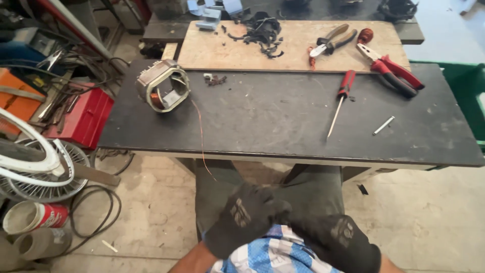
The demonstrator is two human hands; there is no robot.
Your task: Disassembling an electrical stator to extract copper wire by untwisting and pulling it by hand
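Note:
Both my hands wear dark work gloves and rest together over my lap at the bottom of the view. My left hand (246, 218) is curled into a loose fist, and nothing shows in it. My right hand (339, 241) lies against it with its fingertips hidden under the left glove. A thin copper wire (201, 132) runs from a square motor stator (162, 85) on the black table (283, 121), over the front edge and down toward my left hand. Its lower end fades out just above the glove, so I cannot tell whether it is touching.
A red-handled screwdriver (341, 99) and a small metal pin (384, 125) lie on the table's right half. Pliers (333, 40), red-handled cutters (393, 72) and dark scraps (262, 33) sit on a wooden board (237, 50) behind. A red toolbox (83, 119), fan guard (40, 172) and cables are left.

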